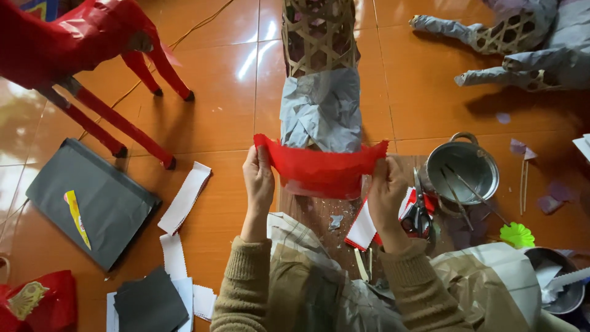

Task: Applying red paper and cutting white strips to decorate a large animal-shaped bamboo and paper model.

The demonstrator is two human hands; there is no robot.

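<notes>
the grey-papered bamboo frame (321, 107) lies down the middle of the orange tiled floor (215, 110), and bare tile opens to its left as far as the red paper horse (74, 43). right of the frame a metal pot (462, 166) and scissors (418, 212) crowd close, with a grey paper figure (522, 43) beyond. across the frame's near end stretches a red paper strip (319, 169), its upper edge jagged. the left hand (258, 178) pinches the strip's left end, fingers closed on it; the right hand (387, 190) grips the right end the same way, thumb pressed over paper.
</notes>
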